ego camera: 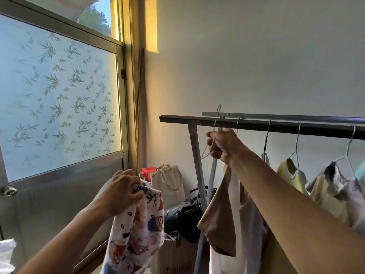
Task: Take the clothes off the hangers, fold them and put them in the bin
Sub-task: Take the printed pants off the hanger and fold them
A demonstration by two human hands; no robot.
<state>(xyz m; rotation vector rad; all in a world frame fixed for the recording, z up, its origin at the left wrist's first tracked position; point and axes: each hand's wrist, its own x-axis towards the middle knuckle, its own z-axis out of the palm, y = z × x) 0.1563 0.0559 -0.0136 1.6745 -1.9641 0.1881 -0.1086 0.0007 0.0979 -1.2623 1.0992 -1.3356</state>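
warm low sun through the window (59, 91) glows yellow on the wall (256, 56); edges bend, hanger (214, 127) slightly blurred.

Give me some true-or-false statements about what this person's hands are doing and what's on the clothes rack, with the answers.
1. The left hand grips a cartoon-print garment. True.
2. The right hand holds nothing. False: it grips a bare wire hanger, raised beside the rail.
3. The rack rail has no clothes on it. False: a yellow shirt and other garments hang from it on hangers.
4. A beige tote bag sits beyond the printed garment, left of the rack's leg. True.
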